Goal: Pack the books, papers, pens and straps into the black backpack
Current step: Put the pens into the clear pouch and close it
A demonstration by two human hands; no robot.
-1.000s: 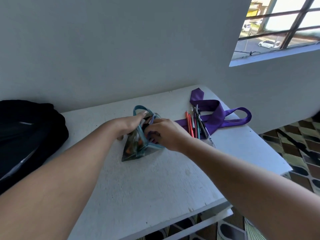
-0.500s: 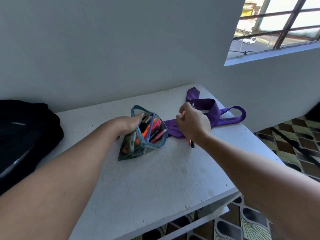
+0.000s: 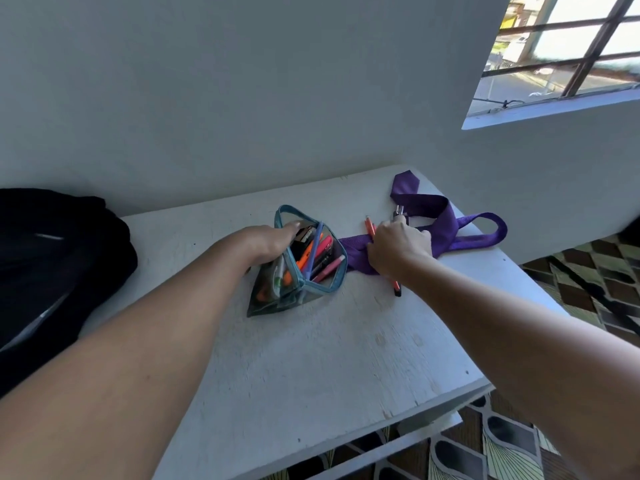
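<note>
White table: clear pencil case with teal zipper, mid-table toward the far edge, mouth open, pens and markers inside. Left hand holds its far rim, fingers curled over the edge. Right hand curled round a bundle of pens atop the purple strap near the far right corner. Black backpack at the table's left edge.

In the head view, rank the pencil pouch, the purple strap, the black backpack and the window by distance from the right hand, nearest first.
1. purple strap: under and just beyond the right hand, touching it.
2. pencil pouch: a short way to its left, held open by the left hand.
3. black backpack: at the table's far left end.
4. window: up on the wall, beyond the table.
</note>
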